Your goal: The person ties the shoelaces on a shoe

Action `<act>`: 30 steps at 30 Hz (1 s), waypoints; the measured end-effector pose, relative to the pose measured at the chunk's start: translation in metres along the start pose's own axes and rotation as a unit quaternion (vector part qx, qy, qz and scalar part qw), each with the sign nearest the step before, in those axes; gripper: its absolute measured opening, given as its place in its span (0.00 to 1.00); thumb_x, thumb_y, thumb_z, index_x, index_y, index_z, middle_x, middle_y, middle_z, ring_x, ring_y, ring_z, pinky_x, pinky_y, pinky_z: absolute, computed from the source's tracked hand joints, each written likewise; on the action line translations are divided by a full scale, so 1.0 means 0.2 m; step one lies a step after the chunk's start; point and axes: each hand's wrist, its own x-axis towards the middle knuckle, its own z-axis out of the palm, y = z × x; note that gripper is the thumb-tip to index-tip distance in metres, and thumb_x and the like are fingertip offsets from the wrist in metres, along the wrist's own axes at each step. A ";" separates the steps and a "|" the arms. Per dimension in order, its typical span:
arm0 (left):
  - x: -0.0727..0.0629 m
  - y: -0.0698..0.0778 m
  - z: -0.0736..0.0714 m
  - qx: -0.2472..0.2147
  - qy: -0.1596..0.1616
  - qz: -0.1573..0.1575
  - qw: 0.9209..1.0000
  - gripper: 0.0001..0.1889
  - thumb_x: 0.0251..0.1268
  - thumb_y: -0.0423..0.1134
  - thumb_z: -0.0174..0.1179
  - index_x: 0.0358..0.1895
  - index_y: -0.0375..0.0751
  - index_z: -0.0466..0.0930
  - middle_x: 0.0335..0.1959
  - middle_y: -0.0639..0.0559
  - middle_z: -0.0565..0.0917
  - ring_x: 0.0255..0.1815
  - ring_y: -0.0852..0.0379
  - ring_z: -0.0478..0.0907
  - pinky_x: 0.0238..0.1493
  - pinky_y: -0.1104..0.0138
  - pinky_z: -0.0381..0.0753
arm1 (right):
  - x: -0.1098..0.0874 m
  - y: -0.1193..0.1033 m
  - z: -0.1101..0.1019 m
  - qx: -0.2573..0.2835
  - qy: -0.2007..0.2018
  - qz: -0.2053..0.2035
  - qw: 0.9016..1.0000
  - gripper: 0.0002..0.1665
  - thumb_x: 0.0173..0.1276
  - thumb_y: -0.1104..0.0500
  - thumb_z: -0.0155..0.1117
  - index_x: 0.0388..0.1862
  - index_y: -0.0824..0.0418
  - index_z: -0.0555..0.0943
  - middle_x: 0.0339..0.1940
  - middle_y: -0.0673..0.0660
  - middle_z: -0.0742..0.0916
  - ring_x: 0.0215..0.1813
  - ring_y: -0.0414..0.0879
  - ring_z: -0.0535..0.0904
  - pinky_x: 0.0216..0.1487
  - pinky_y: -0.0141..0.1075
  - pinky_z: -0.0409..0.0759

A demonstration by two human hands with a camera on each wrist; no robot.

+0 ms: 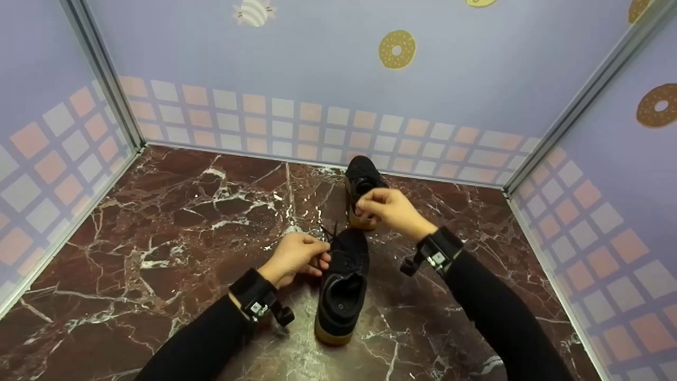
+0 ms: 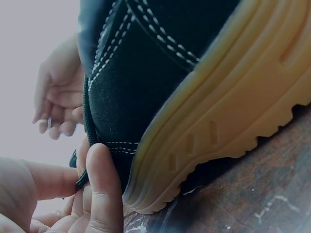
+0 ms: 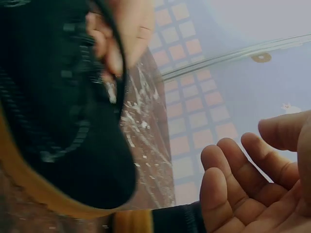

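A black shoe (image 1: 353, 245) with a tan gum sole stands upright on the floor, its toe pointing away from me. At its left side my left hand (image 1: 298, 256) pinches a dark shoelace (image 2: 86, 114) between thumb and fingers, clearest in the left wrist view. The lace arcs off the shoe's front in the right wrist view. My right hand (image 1: 395, 212) hovers beyond the toe on the right, fingers loosely bent; the right wrist view shows its palm (image 3: 267, 208) with nothing held. Behind it, partly covered in the head view, stands a second black shoe (image 1: 363, 167).
Dark red marble floor (image 1: 211, 222) with white veins lies under both shoes. A lilac panel (image 1: 317, 63) with checks and doughnut pictures rises close behind the far shoe. Side panels stand left (image 1: 31, 69) and right (image 1: 634, 185), joined by metal corner posts.
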 end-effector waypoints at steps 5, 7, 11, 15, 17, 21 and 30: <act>0.01 0.00 -0.01 0.006 0.001 -0.002 1.000 0.11 0.81 0.34 0.66 0.45 0.27 0.89 0.29 0.46 0.90 0.25 0.57 0.88 0.25 0.67 0.88 | -0.08 0.06 0.03 -0.005 -0.022 -0.001 1.000 0.13 0.83 0.55 0.71 0.49 0.66 0.89 0.40 0.62 0.93 0.34 0.49 0.86 0.32 0.31 0.84; 0.01 0.00 -0.01 0.005 0.000 -0.003 1.000 0.11 0.81 0.35 0.66 0.45 0.27 0.89 0.29 0.45 0.90 0.25 0.57 0.88 0.25 0.67 0.88 | -0.11 0.08 0.05 -0.005 -0.029 -0.009 1.000 0.13 0.83 0.56 0.71 0.49 0.67 0.89 0.40 0.60 0.93 0.34 0.48 0.86 0.31 0.31 0.82; 0.01 0.01 -0.01 0.004 0.000 -0.004 1.000 0.11 0.81 0.35 0.66 0.46 0.26 0.89 0.30 0.45 0.90 0.25 0.57 0.88 0.25 0.67 0.88 | -0.17 0.10 0.07 -0.004 -0.033 -0.024 0.999 0.11 0.82 0.57 0.72 0.47 0.66 0.89 0.38 0.63 0.91 0.34 0.48 0.84 0.31 0.32 0.79; 0.01 0.01 -0.01 0.009 0.001 -0.004 1.000 0.11 0.81 0.35 0.67 0.46 0.27 0.89 0.30 0.45 0.90 0.26 0.56 0.89 0.25 0.66 0.88 | -0.23 0.09 0.09 -0.026 -0.039 -0.033 0.998 0.08 0.79 0.56 0.75 0.46 0.60 0.91 0.35 0.63 0.89 0.31 0.47 0.81 0.29 0.32 0.78; 0.01 0.01 -0.01 0.013 0.003 -0.003 1.000 0.10 0.80 0.35 0.67 0.45 0.28 0.90 0.30 0.45 0.91 0.26 0.56 0.89 0.24 0.66 0.88 | -0.26 0.10 0.10 -0.040 -0.048 -0.044 0.997 0.07 0.78 0.56 0.76 0.46 0.58 0.91 0.35 0.58 0.89 0.31 0.46 0.80 0.30 0.32 0.79; 0.00 0.02 -0.01 0.018 0.005 -0.003 1.000 0.10 0.80 0.36 0.67 0.45 0.29 0.90 0.30 0.45 0.91 0.26 0.56 0.89 0.23 0.68 0.87 | -0.32 0.11 0.11 -0.063 -0.072 -0.080 0.992 0.07 0.77 0.56 0.77 0.49 0.56 0.92 0.40 0.51 0.90 0.37 0.44 0.82 0.39 0.34 0.83; 0.00 0.01 -0.01 0.031 0.008 0.002 0.999 0.11 0.81 0.37 0.67 0.45 0.31 0.91 0.31 0.46 0.90 0.26 0.57 0.88 0.23 0.69 0.85 | -0.40 0.11 0.19 -0.150 -0.084 -0.196 0.965 0.10 0.78 0.52 0.78 0.53 0.50 0.93 0.44 0.52 0.85 0.44 0.48 0.81 0.42 0.43 0.84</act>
